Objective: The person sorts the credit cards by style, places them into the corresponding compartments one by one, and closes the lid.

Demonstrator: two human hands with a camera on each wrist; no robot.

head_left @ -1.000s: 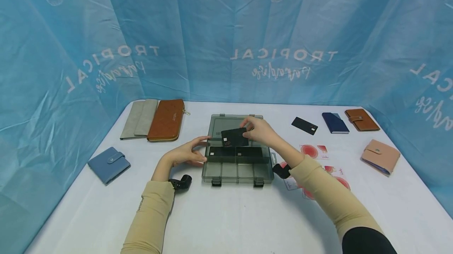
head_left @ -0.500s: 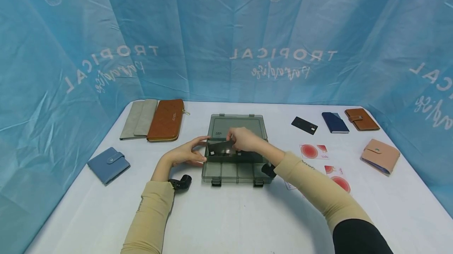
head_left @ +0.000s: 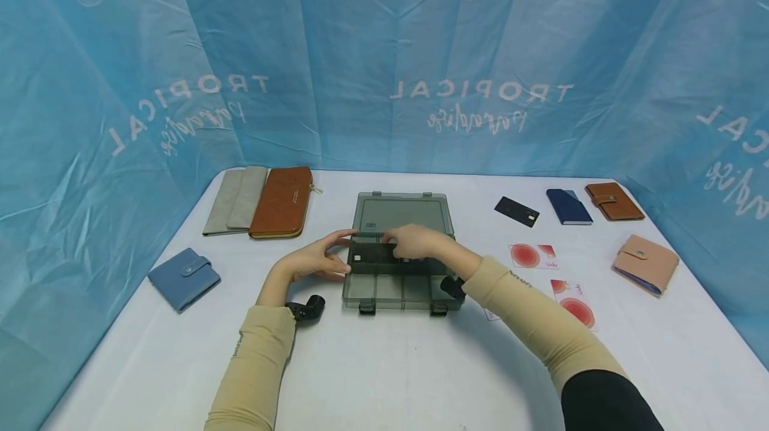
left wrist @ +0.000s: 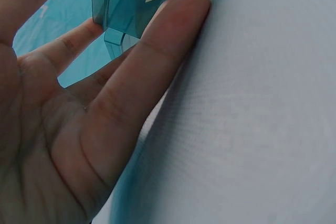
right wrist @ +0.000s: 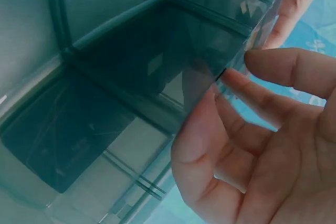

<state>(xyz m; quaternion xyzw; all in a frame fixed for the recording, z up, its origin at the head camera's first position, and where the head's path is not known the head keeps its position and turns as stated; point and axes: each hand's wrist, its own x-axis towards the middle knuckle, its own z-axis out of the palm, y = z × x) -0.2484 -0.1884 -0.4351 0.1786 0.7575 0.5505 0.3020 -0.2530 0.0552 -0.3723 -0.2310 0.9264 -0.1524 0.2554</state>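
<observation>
box: smoky organiser box [head_left: 402, 271], lid back.
left hand [head_left: 315, 261]: fingers straight, bracing the box's left wall.
right hand [head_left: 417, 242]: seemingly pinching black card [head_left: 372, 254], over the box's far compartment.
step: seating card.
next: flat release.

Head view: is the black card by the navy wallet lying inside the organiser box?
No, the black card lies on the table, right of the box.
</observation>
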